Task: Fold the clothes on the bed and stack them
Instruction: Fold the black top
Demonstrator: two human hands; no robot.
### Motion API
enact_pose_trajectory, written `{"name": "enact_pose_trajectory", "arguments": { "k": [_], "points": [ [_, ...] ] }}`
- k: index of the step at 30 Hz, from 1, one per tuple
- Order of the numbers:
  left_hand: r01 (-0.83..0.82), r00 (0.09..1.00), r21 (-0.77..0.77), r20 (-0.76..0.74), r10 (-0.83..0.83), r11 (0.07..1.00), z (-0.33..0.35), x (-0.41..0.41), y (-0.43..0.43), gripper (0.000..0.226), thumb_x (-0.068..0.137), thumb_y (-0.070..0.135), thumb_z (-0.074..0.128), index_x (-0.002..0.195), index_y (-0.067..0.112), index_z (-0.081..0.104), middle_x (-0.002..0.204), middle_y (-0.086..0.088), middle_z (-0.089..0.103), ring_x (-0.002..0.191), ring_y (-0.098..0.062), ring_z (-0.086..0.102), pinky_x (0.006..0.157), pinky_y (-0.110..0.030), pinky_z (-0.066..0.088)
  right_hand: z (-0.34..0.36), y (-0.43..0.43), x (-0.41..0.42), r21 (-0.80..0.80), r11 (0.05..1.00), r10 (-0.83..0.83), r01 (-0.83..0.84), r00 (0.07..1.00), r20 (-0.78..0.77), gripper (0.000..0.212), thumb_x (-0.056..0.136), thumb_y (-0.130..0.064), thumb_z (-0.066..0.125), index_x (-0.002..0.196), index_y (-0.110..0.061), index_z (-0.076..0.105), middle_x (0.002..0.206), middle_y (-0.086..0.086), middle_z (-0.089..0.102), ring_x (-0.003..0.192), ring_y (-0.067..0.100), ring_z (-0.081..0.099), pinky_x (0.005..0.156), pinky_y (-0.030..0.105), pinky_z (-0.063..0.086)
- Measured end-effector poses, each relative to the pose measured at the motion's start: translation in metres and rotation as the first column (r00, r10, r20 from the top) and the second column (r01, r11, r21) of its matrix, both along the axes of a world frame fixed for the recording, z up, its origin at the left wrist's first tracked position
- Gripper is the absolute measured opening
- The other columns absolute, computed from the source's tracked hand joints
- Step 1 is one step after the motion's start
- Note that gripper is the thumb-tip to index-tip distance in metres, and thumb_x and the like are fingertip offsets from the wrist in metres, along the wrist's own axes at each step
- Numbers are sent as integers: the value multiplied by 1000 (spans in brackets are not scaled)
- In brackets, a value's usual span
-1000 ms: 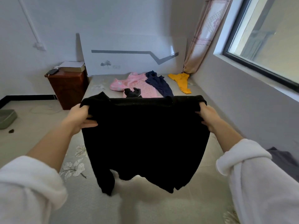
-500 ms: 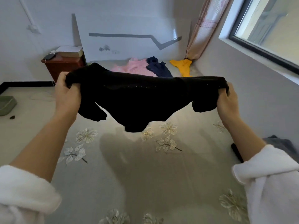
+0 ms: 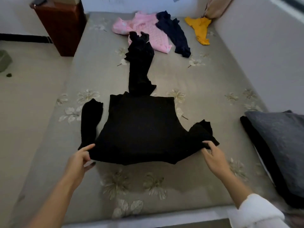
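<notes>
One floral bed carries everything. Black top lies spread flat mid-bed, a sleeve at each side. Beyond it lie a second black garment, then pink garment, navy garment and yellow garment at the far end. My left hand pinches the top's near-left corner; my right hand pinches the near-right.

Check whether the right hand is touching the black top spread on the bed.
Touching. In the head view the right hand pinches the black top at its near edge, beside a sleeve.
</notes>
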State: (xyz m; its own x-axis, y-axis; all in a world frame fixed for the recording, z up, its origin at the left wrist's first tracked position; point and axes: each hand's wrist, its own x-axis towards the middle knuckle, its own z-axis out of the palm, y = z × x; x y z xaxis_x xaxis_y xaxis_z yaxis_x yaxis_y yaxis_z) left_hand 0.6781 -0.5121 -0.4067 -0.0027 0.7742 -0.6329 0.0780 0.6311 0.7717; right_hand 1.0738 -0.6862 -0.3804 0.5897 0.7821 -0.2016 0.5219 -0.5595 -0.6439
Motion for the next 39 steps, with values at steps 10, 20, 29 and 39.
{"name": "enact_pose_trajectory", "arguments": {
  "k": [10, 20, 29, 39],
  "points": [
    [-115, 951, -290, -307, 21, 950, -141, -24, -92, 42, 84, -11, 49, 109, 20, 63, 123, -19, 58, 113, -37, 55, 98, -47, 47, -138, -82, -47, -713, 684, 148, -156, 986, -74, 56, 94, -17, 47, 149, -19, 32, 149, 14, 34, 133, 31, 38, 108, 38, 34],
    [-21, 902, -259, -421, -94, 966, -180, -16, -128, 51, 88, -2, 57, 133, 17, 44, 128, -15, 51, 108, -32, 55, 90, -46, 50, -201, -71, -121, -499, 550, -833, 669, 400, -382, 61, 83, -14, 71, 133, 0, 40, 126, 17, 53, 115, 37, 53, 100, 50, 46],
    [172, 631, -300, -698, -339, 938, -169, -3, -130, 60, 81, 2, 63, 134, 18, 41, 139, -23, 32, 119, -41, 38, 101, -53, 37, -203, -72, -101, -564, 513, -851, 647, 466, -240, 49, 76, 0, 59, 122, 1, 43, 110, 17, 56, 91, 32, 54, 81, 39, 48],
    [828, 388, -2, -721, -575, 561, -186, 187, -138, 64, 94, 26, 54, 150, 19, 22, 160, -9, -1, 147, -24, -5, 118, -42, 10, -225, -57, 44, -340, 571, -810, 747, 447, -380, 12, 83, -12, 58, 94, -7, 59, 91, 12, 59, 86, 25, 54, 78, 38, 44]
  ]
}}
